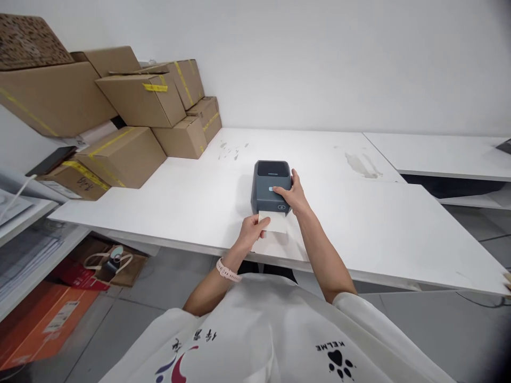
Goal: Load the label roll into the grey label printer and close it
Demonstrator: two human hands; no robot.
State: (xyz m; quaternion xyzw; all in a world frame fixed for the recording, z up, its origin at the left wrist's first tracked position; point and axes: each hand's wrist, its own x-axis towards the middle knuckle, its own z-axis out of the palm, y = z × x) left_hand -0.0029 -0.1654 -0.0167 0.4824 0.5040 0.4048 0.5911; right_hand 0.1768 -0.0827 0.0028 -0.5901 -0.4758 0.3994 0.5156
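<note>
A dark grey label printer (272, 181) sits on the white table, with a glossy black panel on its top and a small light button. From its near side sticks out a pale strip of label paper (275, 222). My left hand (252, 231) pinches the left edge of that strip between thumb and fingers. Resting on the printer's right side, my right hand (293, 192) grips it, the thumb lying across the top at the button and the fingers along the side.
Cardboard boxes (139, 98) with yellow tape are stacked at the back left of the white table (351, 229). Left of me, shelves (35, 229) hold papers, with an orange box (43, 319) and a paper bag (131, 263) below. A wall stands behind the table.
</note>
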